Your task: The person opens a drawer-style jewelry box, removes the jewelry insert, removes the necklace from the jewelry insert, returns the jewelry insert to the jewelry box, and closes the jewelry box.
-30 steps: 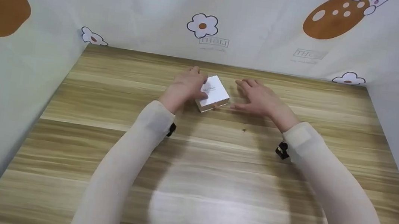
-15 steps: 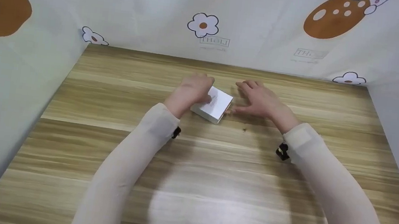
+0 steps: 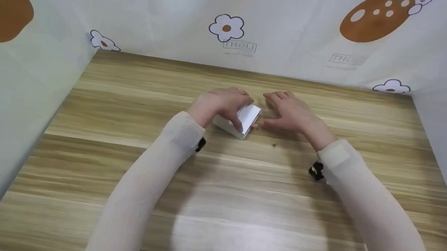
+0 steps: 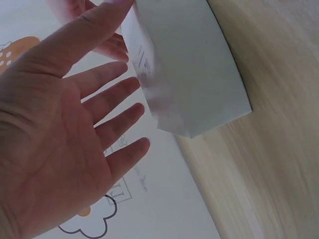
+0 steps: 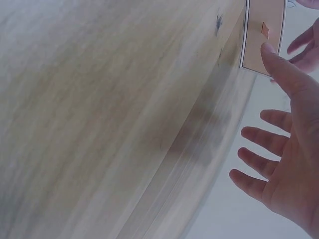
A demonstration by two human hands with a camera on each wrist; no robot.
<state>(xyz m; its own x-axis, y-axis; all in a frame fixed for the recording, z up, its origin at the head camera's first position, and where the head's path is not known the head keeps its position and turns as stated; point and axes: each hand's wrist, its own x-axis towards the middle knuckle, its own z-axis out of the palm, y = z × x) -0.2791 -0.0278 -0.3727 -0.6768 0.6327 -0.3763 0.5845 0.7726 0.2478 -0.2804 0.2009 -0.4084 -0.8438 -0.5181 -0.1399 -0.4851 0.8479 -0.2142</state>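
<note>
A small white box (image 3: pixel 251 114) with printed lettering lies on the wooden tabletop between the hands. My left hand (image 3: pixel 221 104) is over its left part and hides some of its top. Spread, nearly straight fingers of that hand (image 4: pixel 55 134) show beside the box in the left wrist view, thumb tip at its upper edge. My right hand (image 3: pixel 292 113) holds nothing, its fingers apart, just right of the box. In the right wrist view the box's tan side (image 5: pixel 256 47) has a small ribbon tab (image 5: pixel 265 31), close to the right thumb tip.
A pale printed cloth (image 3: pixel 293 32) with flowers and brown shapes hangs behind the wooden tabletop (image 3: pixel 257 196); similar pale cloth borders both sides. Black wrist devices (image 3: pixel 316 170) sit under the cream sleeves.
The box has come nearer and turned so its tan side faces the right hand. Since half a second ago, the left hand has shifted right over it. The right hand has barely moved.
</note>
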